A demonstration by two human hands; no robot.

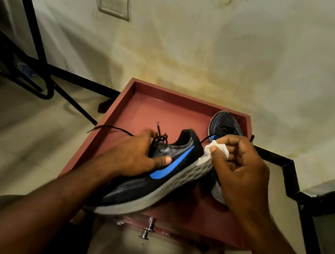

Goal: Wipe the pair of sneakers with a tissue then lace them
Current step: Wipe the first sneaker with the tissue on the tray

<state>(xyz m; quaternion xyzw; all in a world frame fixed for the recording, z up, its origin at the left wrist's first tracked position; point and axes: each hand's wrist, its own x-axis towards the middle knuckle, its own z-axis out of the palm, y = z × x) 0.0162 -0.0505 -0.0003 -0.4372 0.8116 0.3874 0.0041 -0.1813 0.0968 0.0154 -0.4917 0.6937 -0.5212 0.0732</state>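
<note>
Left hand (136, 156) grips the near sneaker (157, 179) at the collar, tilted over the red tray (143, 112). Right hand (238, 167) pinches the tissue (213, 150) against the heel midsole. Second sneaker (225, 122) sits behind. Likely light, upper soft, sole firmer; best held at collar or heel.

There were 2 sneakers: 1 black sneaker with a blue swoosh (170, 168) in front, and a 2nd sneaker (224, 124) behind it, partly hidden. 1 white tissue (211, 152) showed. 2 hands were in view, the left hand (132, 156) and the right hand (240, 171). 1 loose black lace (110, 128) trailed off to the left; how many laces there were in all could not be told. 1 red tray-topped stand (143, 112) held the shoes, with 1 chrome knob (147, 231) on its front. 1 switch plate (113, 3) sat on the wall.
</note>
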